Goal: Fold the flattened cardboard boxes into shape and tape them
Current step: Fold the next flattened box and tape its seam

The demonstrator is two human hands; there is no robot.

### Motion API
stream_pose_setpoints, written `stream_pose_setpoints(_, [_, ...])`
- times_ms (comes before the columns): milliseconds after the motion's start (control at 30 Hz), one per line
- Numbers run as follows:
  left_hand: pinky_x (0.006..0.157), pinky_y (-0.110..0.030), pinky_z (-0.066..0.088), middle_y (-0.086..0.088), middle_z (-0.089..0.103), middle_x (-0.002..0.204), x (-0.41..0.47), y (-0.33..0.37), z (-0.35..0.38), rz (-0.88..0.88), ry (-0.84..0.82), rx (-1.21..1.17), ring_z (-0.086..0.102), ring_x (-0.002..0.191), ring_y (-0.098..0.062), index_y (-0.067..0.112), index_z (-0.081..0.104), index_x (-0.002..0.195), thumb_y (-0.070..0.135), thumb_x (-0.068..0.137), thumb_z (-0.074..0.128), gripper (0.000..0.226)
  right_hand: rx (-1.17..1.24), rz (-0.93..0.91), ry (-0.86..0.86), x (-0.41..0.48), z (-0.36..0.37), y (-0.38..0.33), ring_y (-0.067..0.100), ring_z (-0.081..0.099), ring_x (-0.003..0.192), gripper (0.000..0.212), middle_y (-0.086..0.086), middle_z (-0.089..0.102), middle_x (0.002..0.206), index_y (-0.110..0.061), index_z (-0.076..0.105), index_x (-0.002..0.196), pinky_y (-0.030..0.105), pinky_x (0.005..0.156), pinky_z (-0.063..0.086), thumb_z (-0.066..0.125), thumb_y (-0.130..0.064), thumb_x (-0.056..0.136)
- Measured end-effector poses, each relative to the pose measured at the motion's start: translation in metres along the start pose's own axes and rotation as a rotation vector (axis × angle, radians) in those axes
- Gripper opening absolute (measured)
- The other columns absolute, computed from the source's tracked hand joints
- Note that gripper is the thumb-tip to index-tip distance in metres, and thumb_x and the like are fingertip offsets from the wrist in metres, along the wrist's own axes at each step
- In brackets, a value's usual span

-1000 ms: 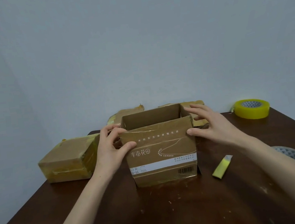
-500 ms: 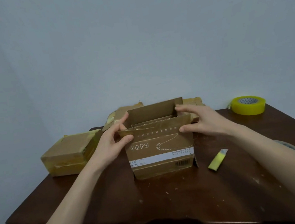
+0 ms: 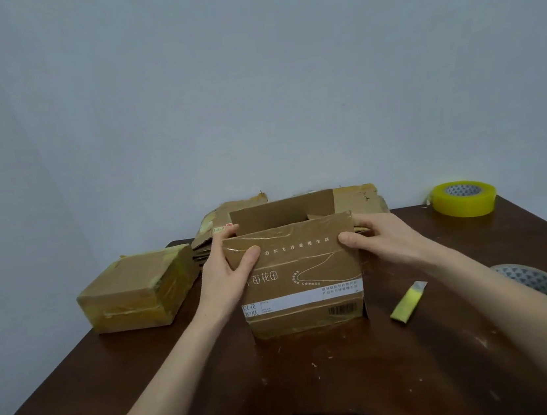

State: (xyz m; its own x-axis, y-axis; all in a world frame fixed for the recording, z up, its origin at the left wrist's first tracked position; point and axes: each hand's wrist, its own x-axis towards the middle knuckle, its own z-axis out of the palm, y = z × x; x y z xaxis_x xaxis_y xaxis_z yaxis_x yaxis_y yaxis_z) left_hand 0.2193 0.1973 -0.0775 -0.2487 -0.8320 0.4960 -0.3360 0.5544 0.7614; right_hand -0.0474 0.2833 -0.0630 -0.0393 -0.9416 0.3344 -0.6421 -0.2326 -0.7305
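A brown printed cardboard box [image 3: 304, 289] stands upright in the middle of the dark wooden table [image 3: 286, 378], its top flaps raised. My left hand [image 3: 227, 275] grips the near flap's left end, thumb on the front and fingers behind. My right hand [image 3: 378, 242] grips the same flap's right end, thumb on the front. A yellow tape roll [image 3: 464, 198] lies at the far right corner. A second tape roll [image 3: 532, 279] lies at the right edge, partly behind my right forearm.
A taped-up cardboard box [image 3: 134, 290] sits at the left of the table. Flattened cardboard pieces [image 3: 219, 224] are stacked at the back against the wall. A small yellow cutter [image 3: 408, 303] lies right of the box.
The camera has tilted up, so the table sits lower in view. Both hands have closed onto the near flap's ends, and the far flap now stands up behind it.
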Motion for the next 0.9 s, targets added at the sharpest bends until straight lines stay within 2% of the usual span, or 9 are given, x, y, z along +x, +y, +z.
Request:
stream_pose_setpoints(100, [0.096, -0.034, 0.043, 0.008, 0.053, 0.125, 0.009, -0.001, -0.002, -0.032, 0.005, -0.056, 0.050, 0.118, -0.018, 0.037, 0.047, 0.122, 0.042, 0.083, 0.069, 0.045, -0.070, 0.005, -0.057, 0.003, -0.001, -0.003, -0.002, 0.058, 0.105, 0.010, -0.021, 0.065, 0.110, -0.035, 0.062, 0.104, 0.016, 0.083, 0.046, 0.055, -0.035, 0.096])
stream_pose_setpoints(167, [0.100, -0.034, 0.041, 0.009, 0.053, 0.125, 0.014, -0.003, -0.001, -0.053, -0.016, -0.040, 0.048, 0.124, -0.018, 0.033, 0.049, 0.124, 0.038, 0.082, 0.070, 0.047, -0.020, 0.042, -0.082, 0.005, 0.001, -0.003, 0.005, 0.059, 0.110, 0.018, -0.016, 0.064, 0.114, -0.029, 0.060, 0.112, 0.023, 0.087, 0.048, 0.056, -0.035, 0.095])
stream_pose_setpoints(233, [0.104, -0.037, 0.040, 0.005, 0.052, 0.129, 0.019, -0.001, -0.001, -0.048, 0.006, 0.018, 0.048, 0.122, -0.015, 0.027, 0.039, 0.138, 0.036, 0.077, 0.076, 0.072, 0.028, 0.077, -0.025, 0.006, 0.005, -0.003, 0.005, 0.054, 0.115, 0.039, -0.013, 0.059, 0.118, -0.027, 0.052, 0.127, 0.022, 0.087, 0.044, 0.063, -0.035, 0.091])
stream_pose_setpoints(333, [0.115, -0.044, 0.027, -0.003, 0.024, 0.153, 0.038, 0.003, -0.006, -0.018, -0.012, 0.200, 0.027, 0.140, -0.019, 0.021, 0.009, 0.152, 0.041, 0.064, 0.085, 0.118, 0.030, 0.085, 0.118, 0.009, 0.007, 0.000, 0.007, 0.048, 0.112, 0.085, -0.003, 0.048, 0.127, -0.025, 0.026, 0.150, 0.022, 0.089, 0.035, 0.075, -0.035, 0.081])
stream_pose_setpoints(400, [0.118, -0.043, 0.020, -0.002, 0.014, 0.158, 0.051, 0.007, -0.008, 0.003, -0.106, 0.342, 0.017, 0.144, -0.020, 0.019, 0.001, 0.153, 0.045, 0.063, 0.084, 0.125, 0.023, 0.082, 0.098, 0.014, 0.007, -0.001, 0.012, 0.048, 0.112, 0.100, 0.003, 0.040, 0.139, -0.023, 0.014, 0.154, 0.025, 0.090, 0.037, 0.078, -0.034, 0.078])
stream_pose_setpoints(500, [0.111, -0.041, 0.032, -0.005, 0.033, 0.146, 0.055, 0.009, -0.005, 0.026, -0.271, 0.485, 0.036, 0.134, -0.024, 0.026, 0.019, 0.151, 0.061, 0.066, 0.066, 0.103, -0.062, 0.067, 0.053, 0.022, 0.005, -0.004, 0.018, 0.042, 0.127, 0.108, 0.004, 0.019, 0.157, -0.021, 0.007, 0.155, 0.031, 0.100, 0.038, 0.079, -0.033, 0.076])
stream_pose_setpoints(633, [0.109, -0.028, 0.028, 0.004, 0.038, 0.144, 0.039, 0.004, 0.004, 0.139, -0.436, 0.586, 0.036, 0.133, -0.014, 0.030, 0.042, 0.142, 0.039, 0.098, 0.042, 0.045, -0.349, -0.012, -0.010, 0.028, 0.002, -0.014, 0.017, 0.003, 0.149, 0.105, -0.002, 0.002, 0.163, -0.025, 0.009, 0.155, 0.040, 0.120, 0.014, 0.074, -0.047, 0.077])
stream_pose_setpoints(767, [0.117, -0.029, 0.005, 0.005, 0.016, 0.159, 0.038, 0.002, 0.005, 0.137, -0.551, 0.583, 0.008, 0.146, -0.011, 0.026, 0.028, 0.149, 0.037, 0.102, 0.035, 0.049, -0.688, -0.035, -0.276, 0.031, 0.023, -0.021, 0.026, -0.008, 0.149, 0.101, -0.001, 0.001, 0.163, -0.033, 0.009, 0.154, 0.047, 0.120, 0.006, 0.059, -0.071, 0.075])
stream_pose_setpoints(900, [0.117, -0.031, 0.003, 0.004, 0.013, 0.160, 0.043, 0.000, 0.006, 0.128, -0.575, 0.583, 0.004, 0.147, -0.011, 0.028, 0.025, 0.150, 0.041, 0.101, 0.035, 0.052, -0.653, 0.034, -0.281, 0.036, 0.030, -0.019, 0.026, -0.002, 0.149, 0.098, 0.000, 0.008, 0.162, -0.037, 0.012, 0.153, 0.047, 0.120, 0.010, 0.061, -0.069, 0.076])
